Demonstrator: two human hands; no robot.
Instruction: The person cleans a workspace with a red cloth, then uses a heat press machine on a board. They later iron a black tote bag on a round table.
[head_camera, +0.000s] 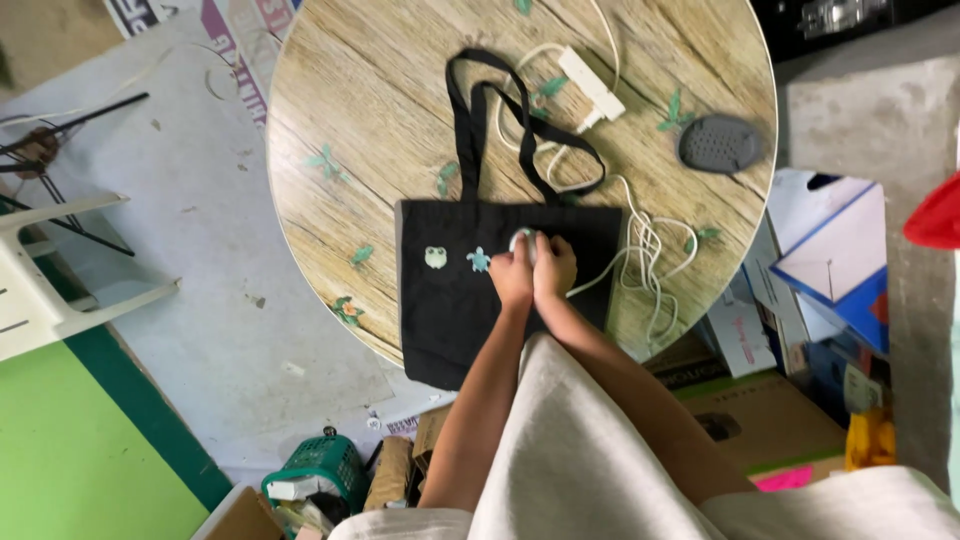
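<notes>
Pressing a small pale patch (523, 238) onto the front of a black tote bag (470, 300), both hands sit side by side near the bag's upper edge. The left hand (513, 277) has its fingers curled down on the patch, and the right hand (555, 266) bears on the fabric just beside it, fingers bent; neither grips anything — they push flat.

Done well, I judge, this calls for even downward pressure with the cloth kept smooth under the fingertips, and the patch lined up level with the two already in the row.

The bag lies flat on a round wood-grain surface (380, 110), its lower part hanging over the near rim and its two long handles (470, 120) looped away across the top. It is plain black cloth, with a pale green frog patch (435, 257) and a teal turtle patch (479, 259) set apart to the left of the hands. A white cable (640, 250) with a white adapter block (590, 85) trails past the handles, and a dark grey oval disc (720, 143) rests well apart.
</notes>
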